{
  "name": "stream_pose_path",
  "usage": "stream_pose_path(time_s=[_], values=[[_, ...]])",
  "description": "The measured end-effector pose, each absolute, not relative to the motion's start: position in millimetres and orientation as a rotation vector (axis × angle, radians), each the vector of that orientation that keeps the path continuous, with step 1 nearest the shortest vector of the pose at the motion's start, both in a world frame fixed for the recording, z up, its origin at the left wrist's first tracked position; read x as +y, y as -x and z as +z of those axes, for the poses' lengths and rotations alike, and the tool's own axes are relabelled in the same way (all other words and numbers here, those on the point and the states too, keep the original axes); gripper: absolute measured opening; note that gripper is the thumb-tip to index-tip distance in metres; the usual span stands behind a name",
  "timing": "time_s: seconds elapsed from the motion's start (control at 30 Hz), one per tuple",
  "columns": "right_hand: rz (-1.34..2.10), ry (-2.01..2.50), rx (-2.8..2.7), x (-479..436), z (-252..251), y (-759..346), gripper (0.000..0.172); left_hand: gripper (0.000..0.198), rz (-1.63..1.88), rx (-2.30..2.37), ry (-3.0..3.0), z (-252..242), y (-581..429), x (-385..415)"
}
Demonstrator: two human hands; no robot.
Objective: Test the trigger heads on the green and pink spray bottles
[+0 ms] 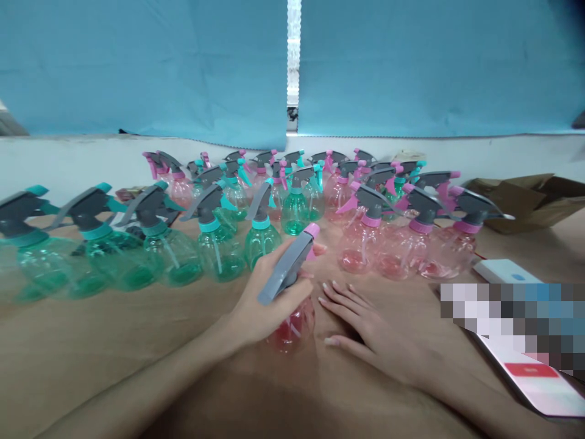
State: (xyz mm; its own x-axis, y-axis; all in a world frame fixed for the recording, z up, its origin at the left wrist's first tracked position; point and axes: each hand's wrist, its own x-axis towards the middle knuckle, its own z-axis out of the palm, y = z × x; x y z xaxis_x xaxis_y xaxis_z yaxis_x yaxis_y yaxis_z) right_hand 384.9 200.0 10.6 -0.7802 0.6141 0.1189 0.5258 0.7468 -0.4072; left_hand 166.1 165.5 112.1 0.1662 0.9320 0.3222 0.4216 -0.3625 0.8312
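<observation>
My left hand (269,292) is wrapped around the neck of a pink spray bottle (292,329) with a grey head and pink nozzle. The bottle stands on the brown table (192,353) near the middle, its neck hidden by my fingers. Just right of it, my right hand (361,320) lies flat with fingers stretched out, holding nothing. Ahead on the left is a row of green spray bottles (222,256) with grey and teal heads. To the right stand several pink spray bottles (359,247) with grey and pink heads.
Further back, more green and pink spray bottles (295,210) stand close together. A phone (532,372), partly pixelated, lies at the right beside a small white box (505,270). An opened brown cardboard box (525,204) is at the back right. Blue cloth (150,67) hangs behind.
</observation>
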Motion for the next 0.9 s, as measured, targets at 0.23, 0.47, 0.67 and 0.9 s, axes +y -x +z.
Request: stream_pose_path(time_s=[0.23,0.47,0.67,0.9], values=[[0.525,0.886,-2.690,200.2,9.9,-385.1,0.063,0.039,1.122,1.145,-1.799,119.8,-166.7,165.8],[0.510,0.883,-2.688,200.2,9.3,-385.2,0.063,0.043,1.135,1.079,-1.779,117.6,-166.3,166.7],[0.509,0.888,-2.684,200.2,8.7,-385.0,0.063,0.046,1.153,1.103,-1.774,113.6,-166.7,167.5],[0.527,0.890,-2.676,200.3,8.6,-385.5,0.064,0.044,1.177,1.077,-1.769,116.5,-168.8,166.4]])
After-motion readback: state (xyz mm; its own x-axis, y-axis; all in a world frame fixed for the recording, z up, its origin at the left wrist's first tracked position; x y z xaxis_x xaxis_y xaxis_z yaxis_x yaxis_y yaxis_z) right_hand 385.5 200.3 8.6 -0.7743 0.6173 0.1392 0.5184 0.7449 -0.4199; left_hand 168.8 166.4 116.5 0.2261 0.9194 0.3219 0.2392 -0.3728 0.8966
